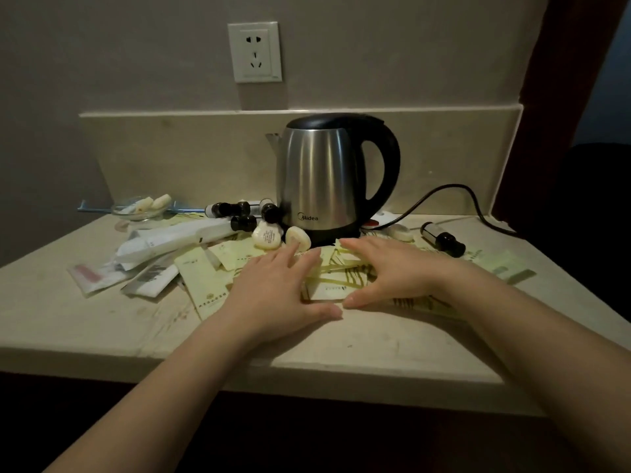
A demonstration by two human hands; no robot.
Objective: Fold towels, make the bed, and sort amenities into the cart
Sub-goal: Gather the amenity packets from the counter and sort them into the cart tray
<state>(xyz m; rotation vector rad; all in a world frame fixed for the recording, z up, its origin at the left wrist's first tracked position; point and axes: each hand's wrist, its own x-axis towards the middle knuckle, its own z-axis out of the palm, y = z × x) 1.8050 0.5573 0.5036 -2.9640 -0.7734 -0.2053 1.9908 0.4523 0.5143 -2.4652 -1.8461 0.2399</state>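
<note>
A stack of pale yellow-green amenity packets (336, 279) lies on the counter in front of the kettle. My left hand (276, 288) rests against its left side and my right hand (392, 271) cups its right side, fingers over the top and thumb along the near edge. More yellow packets (201, 278) fan out to the left. White wrapped items (164, 242) lie further left. Small black-capped bottles (239, 213) and round wrapped soaps (268, 235) sit beside the kettle base. One more bottle (442, 238) lies at the right.
A steel kettle (321, 179) with a black handle stands mid-counter, its cord (454, 192) trailing right. A glass dish (143, 208) holds small items at the back left. A wall socket (255, 52) is above. The counter's front edge (307, 373) runs below my forearms.
</note>
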